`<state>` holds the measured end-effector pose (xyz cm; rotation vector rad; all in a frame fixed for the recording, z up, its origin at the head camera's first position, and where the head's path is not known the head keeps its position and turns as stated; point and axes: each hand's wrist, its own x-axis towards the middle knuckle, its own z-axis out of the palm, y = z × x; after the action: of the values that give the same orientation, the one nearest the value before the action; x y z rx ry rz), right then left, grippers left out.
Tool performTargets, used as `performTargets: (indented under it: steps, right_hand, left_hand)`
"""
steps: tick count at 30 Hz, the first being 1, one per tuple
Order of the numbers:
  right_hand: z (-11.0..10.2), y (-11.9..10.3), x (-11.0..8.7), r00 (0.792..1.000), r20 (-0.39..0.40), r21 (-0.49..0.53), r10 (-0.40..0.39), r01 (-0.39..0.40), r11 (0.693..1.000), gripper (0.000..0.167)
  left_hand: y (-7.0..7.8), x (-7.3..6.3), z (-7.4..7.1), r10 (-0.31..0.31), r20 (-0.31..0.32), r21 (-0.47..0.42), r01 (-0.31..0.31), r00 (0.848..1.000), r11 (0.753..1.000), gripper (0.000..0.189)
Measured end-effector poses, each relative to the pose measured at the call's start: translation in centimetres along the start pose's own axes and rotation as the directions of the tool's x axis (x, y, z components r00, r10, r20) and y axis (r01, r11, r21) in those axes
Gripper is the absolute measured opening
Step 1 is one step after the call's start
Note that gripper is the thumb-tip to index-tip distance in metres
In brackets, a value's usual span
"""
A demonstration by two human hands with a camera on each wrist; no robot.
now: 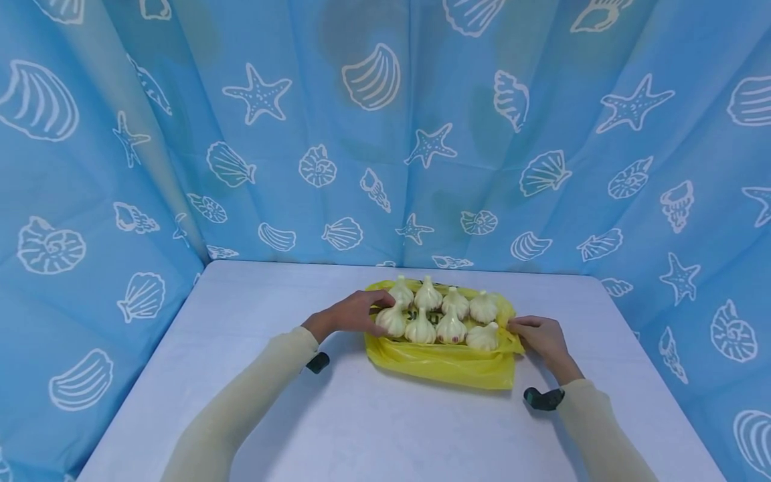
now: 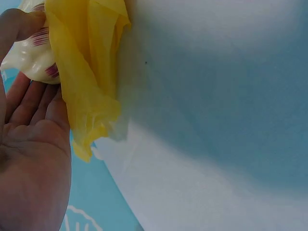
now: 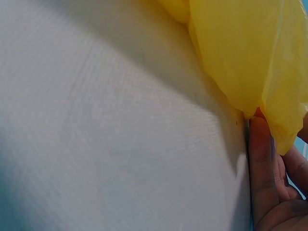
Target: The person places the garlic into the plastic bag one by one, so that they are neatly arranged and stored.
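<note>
Several white garlic bulbs (image 1: 451, 328) stand in two rows on a yellow plastic bag (image 1: 442, 371), mostly with their stems up. At the left end, my left hand (image 1: 357, 312) grips the front-row bulb (image 1: 391, 323). The left wrist view shows the thumb on one side of this purple-streaked bulb (image 2: 36, 53) and the fingers on the other, beside a hanging fold of the bag (image 2: 86, 62). My right hand (image 1: 545, 340) pinches the bag's right edge between thumb and fingers. In the right wrist view, the crumpled plastic (image 3: 240, 53) partly covers those fingertips.
The bag lies on a white table (image 1: 385, 428), toward its back edge. Blue curtains (image 1: 373, 134) with shell and starfish prints hang behind and at both sides. Dark devices (image 1: 544, 399) are worn at the wrists. Dark lettering on the bag shows between the bulbs.
</note>
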<state>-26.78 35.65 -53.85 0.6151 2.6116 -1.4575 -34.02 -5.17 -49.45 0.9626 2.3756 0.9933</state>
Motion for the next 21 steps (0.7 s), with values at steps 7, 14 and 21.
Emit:
performTargets:
  steps: [7,14,21]
  right_hand:
    - [0.06,0.34,0.0,1.0,0.001,0.011,0.002,-0.002,1.0,0.048]
    - [-0.02,0.46,0.1,1.0,0.01,0.018,-0.005,0.004,1.0,0.049]
    - [-0.1,0.31,0.23,1.0,0.011,0.009,-0.001,0.001,1.0,0.051]
  left_hand:
    - [-0.5,-0.08,0.18,0.013,0.027,-0.026,-0.012,1.0,1.0,0.056]
    - [-0.48,-0.06,0.32,0.037,0.053,0.008,-0.037,0.998,0.999,0.053]
    - [-0.71,-0.01,0.32,0.049,0.047,-0.033,-0.047,0.998,0.998,0.051]
